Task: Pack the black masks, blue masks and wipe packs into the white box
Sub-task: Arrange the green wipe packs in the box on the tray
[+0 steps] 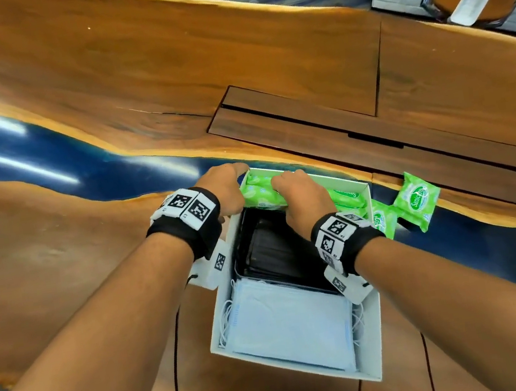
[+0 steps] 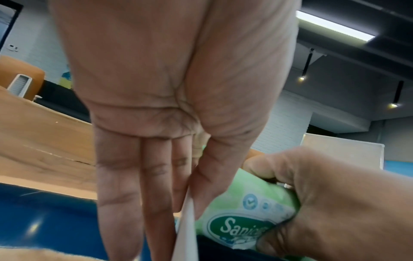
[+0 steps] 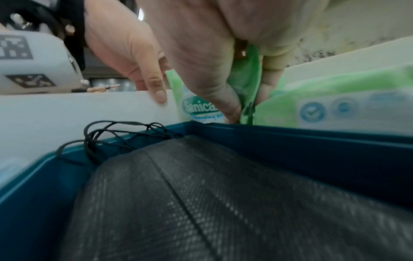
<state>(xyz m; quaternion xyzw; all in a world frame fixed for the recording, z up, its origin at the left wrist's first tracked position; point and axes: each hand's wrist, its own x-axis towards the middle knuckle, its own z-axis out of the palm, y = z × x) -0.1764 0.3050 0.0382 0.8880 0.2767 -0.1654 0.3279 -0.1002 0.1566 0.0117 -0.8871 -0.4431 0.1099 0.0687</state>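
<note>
Deep at the far end of the white box (image 1: 217, 330), a green wipe pack (image 1: 258, 195) sits under the right hand (image 1: 303, 200), whose thumb and fingers are curled down around it. From the head view only the back of that hand shows; the right wrist view shows the thumb (image 3: 214, 91) and fingers pinching the pack's green wrapper, with more wipe packs (image 3: 339, 104) lying just beside it against the far wall. The left wrist view shows the pack's printed face gripped in the right hand.

Black masks (image 1: 273, 246) lie in a dark tray in the middle of the box, directly below the right wrist; the right wrist view shows their tangled ear loops (image 3: 116, 136). Blue masks (image 1: 293, 326) fill the near end.

At the far left corner, the left hand (image 1: 224, 188) holds the box wall, its fingers straight down the outside and its thumb inside, as the left wrist view shows.

Two more wipe packs (image 1: 416, 201) rest on the wooden table (image 1: 92, 251) just beyond the far right corner of the box.
</note>
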